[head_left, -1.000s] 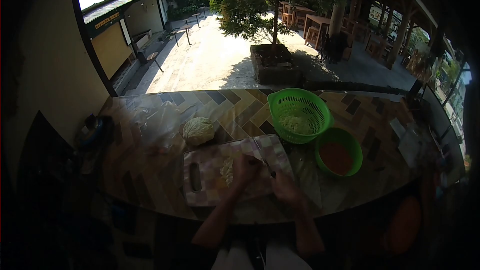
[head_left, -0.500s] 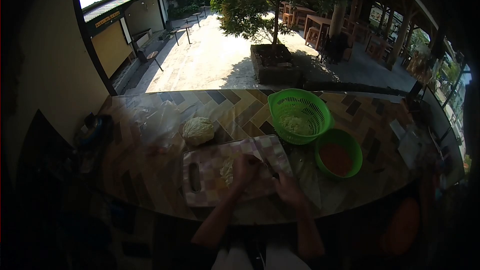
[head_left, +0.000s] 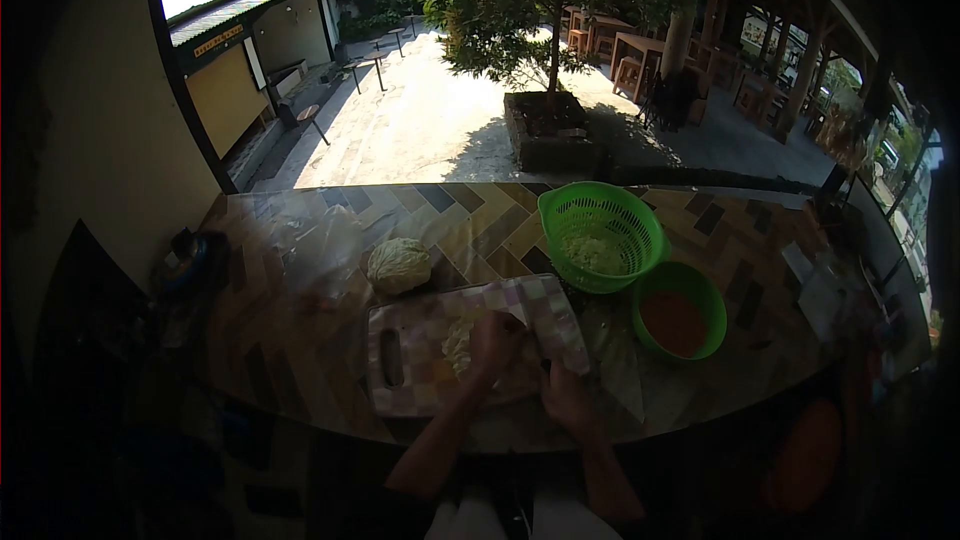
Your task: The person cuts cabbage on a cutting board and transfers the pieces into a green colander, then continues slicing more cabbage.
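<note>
A checkered cutting board (head_left: 410, 385) lies on the counter in front of me. On it, my left hand (head_left: 495, 342) presses down with curled fingers over pale cabbage leaves (head_left: 457, 345), part of which show to its left. My right hand (head_left: 568, 398), just to the right and nearer to me, is closed around a knife (head_left: 545, 364). Its dark handle shows at my fingers, while the blade is dim and hard to trace beside the left hand. Behind the board rests a rounded piece of cabbage (head_left: 399, 265).
A green colander (head_left: 560, 202) with shredded pale pieces stands behind the board's right corner. Beside it sits a green bowl (head_left: 716, 325) of orange contents. Clear plastic (head_left: 320, 240) lies at the left of the tiled counter (head_left: 275, 345). A planted tree (head_left: 552, 60) stands beyond.
My right hand has shifted slightly left and toward me with the knife, closer to my left hand. The left hand stays on the cabbage leaves. The whole view has shifted slightly.
</note>
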Demonstrator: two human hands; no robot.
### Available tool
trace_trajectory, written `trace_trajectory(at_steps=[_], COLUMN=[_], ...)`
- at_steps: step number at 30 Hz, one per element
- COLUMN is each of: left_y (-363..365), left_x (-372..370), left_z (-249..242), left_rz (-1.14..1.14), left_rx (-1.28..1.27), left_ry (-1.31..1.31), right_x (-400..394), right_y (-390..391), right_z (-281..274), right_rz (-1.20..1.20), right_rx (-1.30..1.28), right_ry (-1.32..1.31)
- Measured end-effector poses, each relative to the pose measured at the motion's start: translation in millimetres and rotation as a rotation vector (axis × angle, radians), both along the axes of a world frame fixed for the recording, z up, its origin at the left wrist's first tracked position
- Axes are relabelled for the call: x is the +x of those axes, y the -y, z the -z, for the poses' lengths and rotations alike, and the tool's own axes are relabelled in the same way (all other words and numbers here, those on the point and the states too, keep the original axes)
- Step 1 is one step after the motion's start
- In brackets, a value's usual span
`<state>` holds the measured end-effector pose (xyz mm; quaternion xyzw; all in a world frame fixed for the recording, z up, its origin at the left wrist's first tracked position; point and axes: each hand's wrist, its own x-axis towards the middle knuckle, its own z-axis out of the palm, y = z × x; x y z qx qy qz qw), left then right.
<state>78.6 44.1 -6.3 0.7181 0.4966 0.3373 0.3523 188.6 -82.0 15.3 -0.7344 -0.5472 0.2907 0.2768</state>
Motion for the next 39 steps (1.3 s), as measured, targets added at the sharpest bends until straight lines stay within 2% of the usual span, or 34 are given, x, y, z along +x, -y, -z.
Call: trace_trajectory(at_steps=[4,8,14,20,24,26,27,29,32,36,39], left_y=[-1.1,-1.9,1.1,-0.9,-1.4,-2.5,-3.3,-5.7,-4.8,-4.3,9.8], left_x=[2.2,4.5,2.6,3.2,-2.2,-7.2,-8.6,-6.6,-6.2,-6.2,-6.7], left_z=[4.5,5.5,0.1,4.6,2.7,-0.1,-0.9,11.3,12.2,22.3,-3.3], left_rz=[-0.002,-0.01,-0.021,0.005,-0.001,0.051,0.077,0.049,0.017,0.042,0.005], left_rx=[-0.018,-0.006,0.006,0.039,0.044,-0.062,-0.116,-0.025,0.037,0.081,0.0], left_ry=[-0.009,-0.028,-0.004,-0.001,0.03,0.067,0.085,0.07,0.05,0.08,0.048], right_x=[-3.3,0.9,-8.0,1.3,8.5,7.2,6.5,2.2,-19.8,-7.8,13.7], right_y=[-2.5,-8.5,4.0,-17.0,-7.6,0.6,2.8,6.7,11.6,-7.9,-11.7], right_z=[3.2,-19.4,1.5,-2.2,-21.5,-23.3,-13.2,14.6,12.2,16.1,-5.4], right_rz=[-0.019,-0.043,0.052,-0.023,-0.076,-0.069,-0.067,-0.065,0.053,-0.021,-0.119], right_rx=[-0.031,-0.149,-0.028,-0.074,-0.048,-0.041,-0.015,0.034,0.012,0.024,-0.059], right_ry=[0.121,0.131,0.087,0.197,0.042,-0.011,0.019,0.076,0.175,0.14,0.066])
